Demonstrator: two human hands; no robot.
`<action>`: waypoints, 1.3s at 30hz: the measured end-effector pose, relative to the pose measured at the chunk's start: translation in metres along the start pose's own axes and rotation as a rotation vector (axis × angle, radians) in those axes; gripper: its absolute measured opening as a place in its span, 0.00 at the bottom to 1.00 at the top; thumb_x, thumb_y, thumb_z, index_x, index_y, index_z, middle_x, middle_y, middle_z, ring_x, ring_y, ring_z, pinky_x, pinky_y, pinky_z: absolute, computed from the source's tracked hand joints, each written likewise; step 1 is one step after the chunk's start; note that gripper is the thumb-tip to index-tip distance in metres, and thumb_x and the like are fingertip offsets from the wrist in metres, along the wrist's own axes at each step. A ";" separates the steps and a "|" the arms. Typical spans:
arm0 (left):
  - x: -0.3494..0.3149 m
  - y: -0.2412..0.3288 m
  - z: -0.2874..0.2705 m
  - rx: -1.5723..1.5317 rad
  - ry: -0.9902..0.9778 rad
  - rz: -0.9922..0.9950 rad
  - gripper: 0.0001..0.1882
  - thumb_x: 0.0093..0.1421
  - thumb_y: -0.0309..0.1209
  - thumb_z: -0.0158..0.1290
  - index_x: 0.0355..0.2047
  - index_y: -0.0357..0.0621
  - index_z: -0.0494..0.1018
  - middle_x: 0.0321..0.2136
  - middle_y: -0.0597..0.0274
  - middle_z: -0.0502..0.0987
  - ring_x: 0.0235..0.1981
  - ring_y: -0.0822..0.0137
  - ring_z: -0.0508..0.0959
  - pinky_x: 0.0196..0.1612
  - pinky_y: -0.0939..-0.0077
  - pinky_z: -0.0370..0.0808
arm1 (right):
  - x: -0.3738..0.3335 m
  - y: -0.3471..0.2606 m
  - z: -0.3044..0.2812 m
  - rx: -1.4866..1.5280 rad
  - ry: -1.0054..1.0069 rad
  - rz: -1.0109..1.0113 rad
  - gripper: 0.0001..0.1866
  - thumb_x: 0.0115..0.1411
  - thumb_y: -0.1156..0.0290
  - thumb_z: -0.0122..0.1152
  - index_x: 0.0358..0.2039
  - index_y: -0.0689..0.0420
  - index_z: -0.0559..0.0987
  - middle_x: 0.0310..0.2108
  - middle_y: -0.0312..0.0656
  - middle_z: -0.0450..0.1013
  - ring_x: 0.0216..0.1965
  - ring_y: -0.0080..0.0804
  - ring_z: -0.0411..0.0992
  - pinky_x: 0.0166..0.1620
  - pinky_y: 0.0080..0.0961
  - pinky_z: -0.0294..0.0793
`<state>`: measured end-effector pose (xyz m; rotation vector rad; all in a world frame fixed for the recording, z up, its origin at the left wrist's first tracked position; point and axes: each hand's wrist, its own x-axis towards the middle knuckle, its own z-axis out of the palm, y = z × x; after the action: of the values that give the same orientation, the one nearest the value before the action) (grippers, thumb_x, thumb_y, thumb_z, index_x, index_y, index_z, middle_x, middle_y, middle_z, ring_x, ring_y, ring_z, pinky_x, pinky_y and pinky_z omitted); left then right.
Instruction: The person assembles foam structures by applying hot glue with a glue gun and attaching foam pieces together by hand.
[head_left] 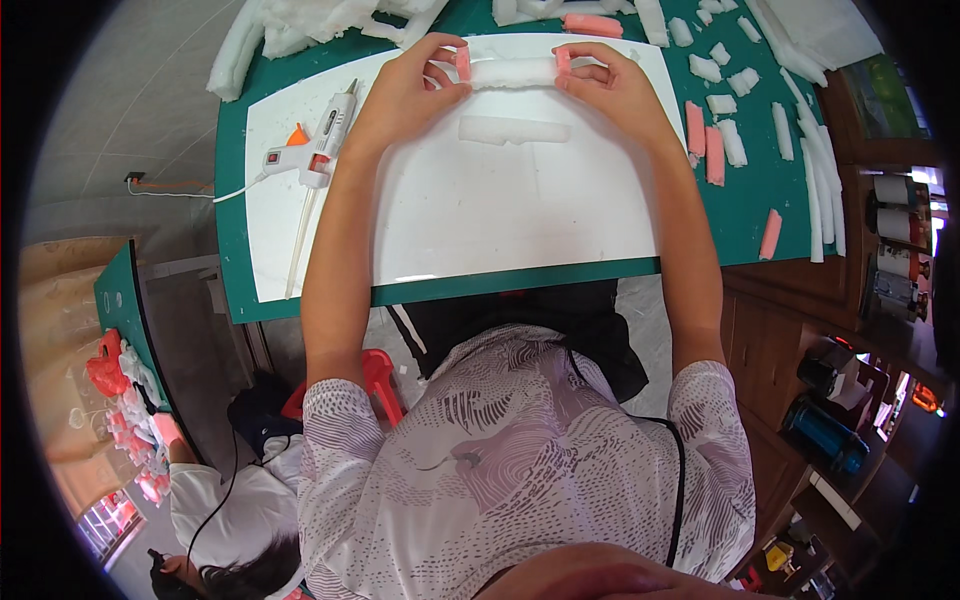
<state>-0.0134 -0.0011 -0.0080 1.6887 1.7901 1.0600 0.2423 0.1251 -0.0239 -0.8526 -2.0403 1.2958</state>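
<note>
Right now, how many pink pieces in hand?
2: a pink piece in the left hand, a second pink piece in the right hand, at the white roll's ends. Fingers may hide others.

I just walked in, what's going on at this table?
A person is working bare-handed at a green table. The left hand and right hand hold a white foam-like strip between them, with one pink piece at its left end and another pink piece at its right. A loose white strip lies nearer the person on the white board. A glue gun is at the board's left side, and more pink pieces lie to the right.
</note>
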 end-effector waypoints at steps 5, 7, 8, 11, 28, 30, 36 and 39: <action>0.001 0.000 0.000 -0.035 0.006 0.002 0.26 0.54 0.28 0.63 0.53 0.46 0.71 0.42 0.64 0.77 0.32 0.76 0.76 0.40 0.80 0.73 | 0.001 -0.003 -0.002 -0.022 0.031 0.025 0.23 0.54 0.62 0.71 0.49 0.56 0.80 0.35 0.39 0.81 0.39 0.25 0.78 0.44 0.20 0.74; 0.002 0.000 0.000 -0.051 0.009 0.013 0.25 0.54 0.28 0.62 0.53 0.46 0.71 0.42 0.64 0.77 0.32 0.76 0.75 0.40 0.80 0.73 | 0.002 -0.003 -0.002 -0.023 0.024 0.029 0.24 0.54 0.62 0.71 0.50 0.56 0.80 0.37 0.41 0.81 0.39 0.26 0.78 0.44 0.21 0.74; 0.002 -0.002 -0.001 -0.050 0.011 0.011 0.25 0.54 0.28 0.62 0.53 0.46 0.71 0.42 0.64 0.77 0.32 0.76 0.75 0.40 0.80 0.73 | 0.002 -0.003 -0.001 -0.023 0.022 0.028 0.24 0.54 0.62 0.71 0.50 0.56 0.80 0.37 0.41 0.81 0.39 0.26 0.78 0.44 0.21 0.74; 0.000 -0.004 -0.006 -0.062 0.030 0.027 0.27 0.52 0.31 0.64 0.53 0.46 0.72 0.44 0.61 0.79 0.34 0.71 0.78 0.39 0.78 0.75 | 0.004 -0.003 0.003 -0.011 0.047 0.000 0.23 0.54 0.64 0.70 0.51 0.57 0.79 0.37 0.41 0.81 0.39 0.25 0.78 0.45 0.20 0.74; -0.122 -0.050 -0.141 0.519 -0.043 -0.047 0.25 0.50 0.13 0.48 0.49 0.41 0.71 0.48 0.51 0.74 0.51 0.51 0.75 0.54 0.67 0.71 | 0.005 -0.001 0.005 0.064 0.124 0.120 0.23 0.55 0.65 0.69 0.50 0.59 0.79 0.34 0.40 0.81 0.36 0.22 0.76 0.42 0.19 0.71; -0.124 -0.048 -0.137 0.526 -0.030 -0.055 0.25 0.50 0.14 0.49 0.50 0.41 0.70 0.49 0.51 0.73 0.50 0.50 0.75 0.53 0.66 0.71 | 0.004 -0.002 0.005 0.061 0.120 0.124 0.23 0.55 0.65 0.69 0.50 0.59 0.79 0.34 0.40 0.81 0.36 0.22 0.76 0.43 0.19 0.71; -0.114 -0.049 -0.130 0.644 -0.025 -0.069 0.25 0.49 0.16 0.52 0.51 0.40 0.69 0.47 0.48 0.72 0.47 0.46 0.74 0.50 0.62 0.72 | 0.005 0.003 0.007 0.061 0.109 0.118 0.23 0.55 0.65 0.69 0.50 0.59 0.79 0.34 0.40 0.81 0.36 0.23 0.76 0.44 0.19 0.71; -0.117 -0.055 -0.133 0.722 0.034 0.057 0.25 0.50 0.17 0.52 0.51 0.39 0.68 0.45 0.47 0.73 0.45 0.47 0.75 0.47 0.62 0.73 | 0.004 0.002 0.006 0.082 0.114 0.118 0.23 0.55 0.65 0.69 0.50 0.59 0.79 0.34 0.40 0.81 0.37 0.24 0.77 0.44 0.20 0.71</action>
<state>-0.1335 -0.1421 0.0082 2.1261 2.3314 0.4692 0.2356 0.1252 -0.0280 -0.9982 -1.8596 1.3525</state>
